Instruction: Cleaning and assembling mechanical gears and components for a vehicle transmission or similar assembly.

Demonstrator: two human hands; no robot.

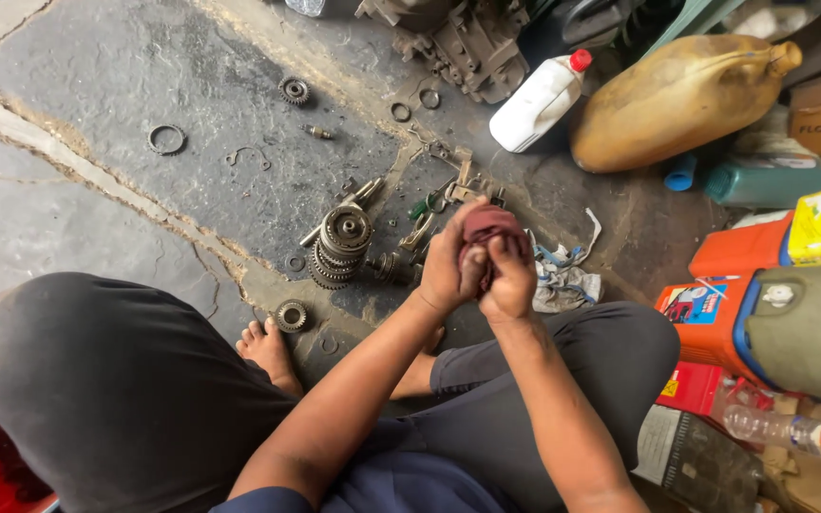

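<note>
Both hands meet in front of the seated person, above the floor between the knees, and they are clenched together around a dark red rag. The left hand wraps the near left side of the bundle with its fingers curled over it, while the right hand closes on it from the right and below, thumb pressed into the cloth. The rag bunches up out of the top of the two fists, so its long axis runs roughly upright, away from the wrists. Whether some small part sits inside the cloth cannot be told, since the folds and fingers hide it. Just beyond the left hand, to its left and a little farther from the body, a stack of gears lies on the oily concrete floor; the left hand is plainly the nearer of the two to it. A single small gear rests nearer the body, beside the bare foot. Just past the right hand lies a crumpled white cloth. Well beyond the grip, a white bottle with a red cap and a yellowed jug lie on their sides.
</note>
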